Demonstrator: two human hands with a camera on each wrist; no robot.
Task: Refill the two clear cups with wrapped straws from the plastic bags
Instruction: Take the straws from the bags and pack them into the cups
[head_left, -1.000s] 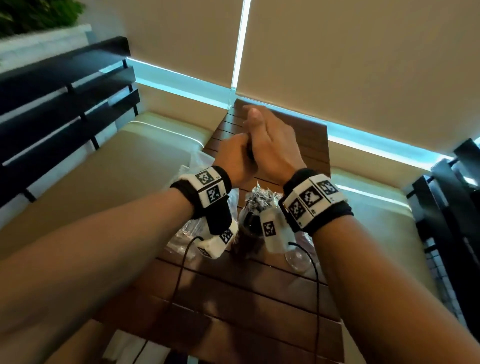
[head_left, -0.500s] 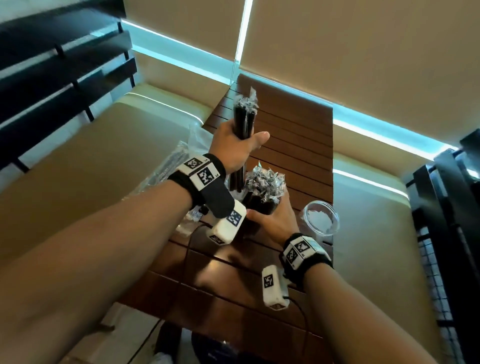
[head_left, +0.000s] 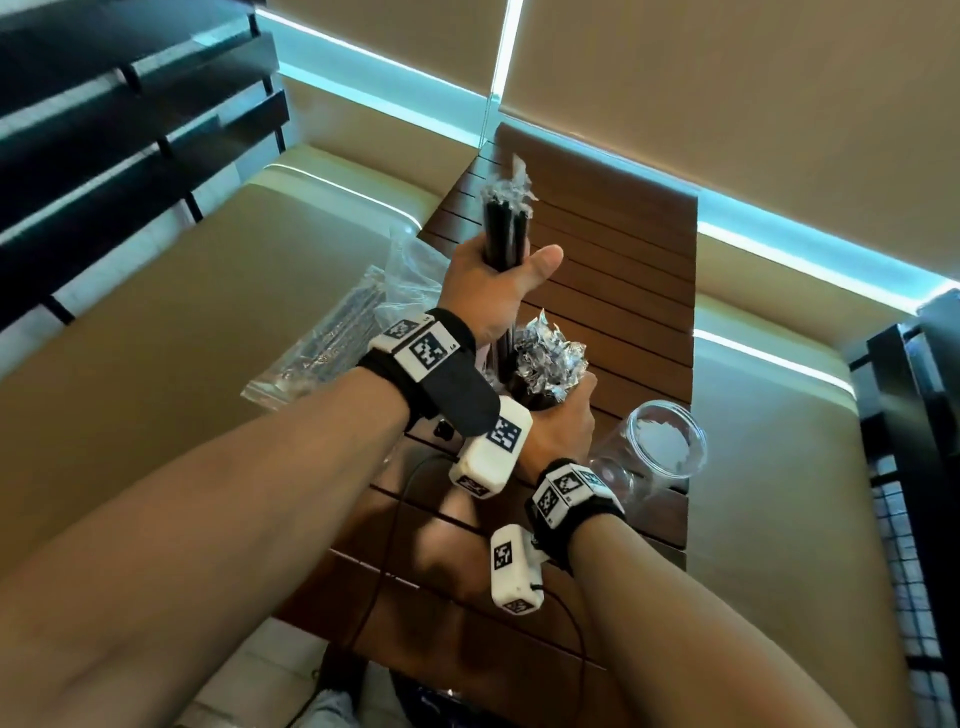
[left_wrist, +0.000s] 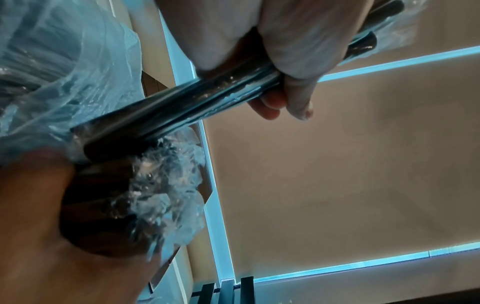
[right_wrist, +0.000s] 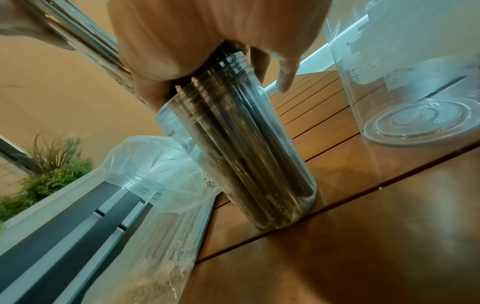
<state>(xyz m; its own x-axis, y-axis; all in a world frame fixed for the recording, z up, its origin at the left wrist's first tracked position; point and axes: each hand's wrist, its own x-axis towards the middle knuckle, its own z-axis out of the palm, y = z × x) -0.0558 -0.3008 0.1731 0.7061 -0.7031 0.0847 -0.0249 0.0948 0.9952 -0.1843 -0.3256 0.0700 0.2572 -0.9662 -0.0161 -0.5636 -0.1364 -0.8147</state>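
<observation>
My left hand (head_left: 498, 275) grips a bundle of black wrapped straws (head_left: 505, 223) upright above the table; in the left wrist view the fingers (left_wrist: 298, 61) curl round the bundle (left_wrist: 182, 107). The bundle's lower end hangs just left of a clear cup packed with wrapped straws (head_left: 548, 364). My right hand (head_left: 563, 431) grips that cup near its rim; it stands on the table, dark straws filling it (right_wrist: 246, 154). To its right, a second clear cup (head_left: 665, 441) stands apart, with no straws in it (right_wrist: 415, 102).
A clear plastic bag with more straws (head_left: 332, 332) lies at the left edge of the slatted wooden table (head_left: 623, 291), half over a beige bench cushion (head_left: 208, 312). An open bag (right_wrist: 155, 185) sits left of the full cup. Dark railings flank both sides.
A second ago both hands were joined up high over the far part of the table. The right hand has dropped to grip the full cup; the left keeps the bundle raised.
</observation>
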